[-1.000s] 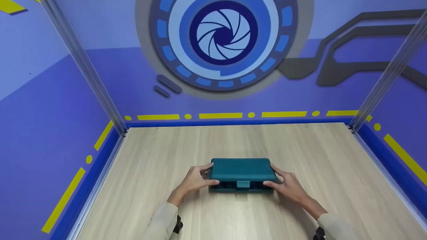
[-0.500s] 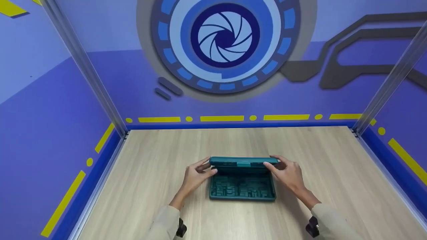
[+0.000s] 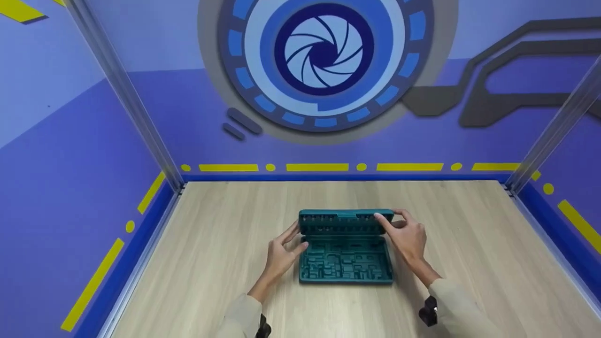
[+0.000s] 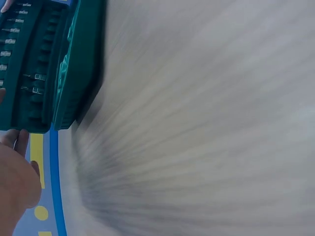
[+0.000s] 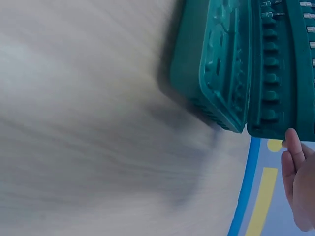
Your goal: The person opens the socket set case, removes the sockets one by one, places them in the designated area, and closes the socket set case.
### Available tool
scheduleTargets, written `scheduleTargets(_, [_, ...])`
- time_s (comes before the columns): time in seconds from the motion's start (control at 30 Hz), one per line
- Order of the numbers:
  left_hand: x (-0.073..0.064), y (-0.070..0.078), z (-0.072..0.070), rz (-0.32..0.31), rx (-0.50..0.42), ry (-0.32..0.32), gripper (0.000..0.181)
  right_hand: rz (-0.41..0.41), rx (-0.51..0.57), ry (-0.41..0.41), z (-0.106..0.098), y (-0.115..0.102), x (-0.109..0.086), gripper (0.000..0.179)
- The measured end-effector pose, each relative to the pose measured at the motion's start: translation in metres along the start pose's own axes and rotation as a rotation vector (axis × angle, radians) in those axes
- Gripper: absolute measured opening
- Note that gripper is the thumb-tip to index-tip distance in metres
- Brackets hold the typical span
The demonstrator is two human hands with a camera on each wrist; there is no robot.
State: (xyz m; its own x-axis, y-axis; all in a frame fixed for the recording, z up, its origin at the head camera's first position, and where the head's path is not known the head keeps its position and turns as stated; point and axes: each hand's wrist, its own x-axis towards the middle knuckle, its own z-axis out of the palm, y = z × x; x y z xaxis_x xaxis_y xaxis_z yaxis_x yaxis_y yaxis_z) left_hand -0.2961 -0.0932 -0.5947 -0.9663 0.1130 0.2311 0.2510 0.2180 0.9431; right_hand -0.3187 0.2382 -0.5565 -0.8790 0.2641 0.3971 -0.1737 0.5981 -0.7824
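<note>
A dark green plastic tool case stands part-way unfolded on the wooden table, its lid [image 3: 347, 228] raised at the back and its base [image 3: 347, 280] lying flat. Moulded recesses fill the base. Small silver bits [image 4: 10, 41] sit in rows inside the lid, seen in both wrist views. My right hand [image 3: 407, 239] pinches the lid's right end, thumb on the front edge and fingers behind. At the left end, my left hand [image 3: 279, 256] holds the lid with fingers at its side edge; its thumb lies lower, overlapping the case's left edge in the head view.
The wooden tabletop [image 3: 235, 216] spreads around the case. A blue-purple back wall [image 3: 324, 155] with yellow dashes closes the far side. Metal posts [image 3: 136, 112] stand at the back corners, with side walls left and right.
The lid has swung up and back from nearly closed, showing the recessed base and the bits inside. Both hands rose with it; the left thumb has slipped lower.
</note>
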Motion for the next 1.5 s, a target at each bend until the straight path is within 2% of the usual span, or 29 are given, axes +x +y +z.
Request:
scheduleTargets(0.2, [-0.002, -0.001, -0.003, -0.032, -0.01, 0.015, 0.065, 0.021, 0.062, -0.026, 0.01, 0.0, 0.0, 0.044])
scheduleTargets(0.27, [-0.002, -0.001, -0.003, -0.047, -0.018, 0.024, 0.063, -0.004, 0.072, -0.039, 0.014, 0.003, -0.001, 0.049])
scheduleTargets(0.43, [0.0, 0.0, 0.002, -0.065, -0.116, 0.014, 0.062, -0.086, 0.081, -0.039, 0.017, 0.009, -0.003, 0.062])
scheduleTargets(0.5, [0.002, 0.002, 0.005, -0.066, -0.142, 0.013, 0.063, -0.103, 0.073, -0.063, 0.015, 0.01, -0.004, 0.067])
scheduleTargets(0.57, [0.004, 0.003, 0.007, -0.08, -0.146, 0.021, 0.063, -0.103, 0.055, -0.125, 0.012, 0.009, -0.004, 0.072])
scheduleTargets(0.7, [0.01, 0.004, 0.009, -0.088, -0.147, 0.037, 0.063, -0.064, 0.029, -0.311, 0.01, 0.005, -0.003, 0.086])
scheduleTargets(0.83, [0.015, 0.005, 0.01, -0.106, -0.164, 0.04, 0.064, -0.02, 0.095, -0.421, 0.011, 0.002, 0.002, 0.094])
scheduleTargets(0.97, [0.018, 0.004, 0.011, -0.117, -0.164, 0.01, 0.07, -0.001, 0.169, -0.447, 0.01, 0.005, 0.007, 0.096])
scheduleTargets(1.1, [0.019, 0.003, 0.012, -0.117, -0.17, -0.03, 0.081, -0.003, 0.186, -0.451, 0.008, 0.012, 0.009, 0.099])
scheduleTargets(1.23, [0.021, 0.001, 0.013, -0.106, -0.135, -0.057, 0.092, 0.014, 0.242, -0.445, 0.008, 0.021, 0.008, 0.103])
scheduleTargets(1.33, [0.021, -0.001, 0.013, -0.096, -0.107, -0.111, 0.103, 0.035, 0.281, -0.468, 0.007, 0.027, 0.004, 0.101])
scheduleTargets(1.5, [0.02, -0.003, 0.012, -0.096, -0.092, -0.197, 0.116, 0.009, 0.193, -0.527, 0.007, 0.033, -0.001, 0.095])
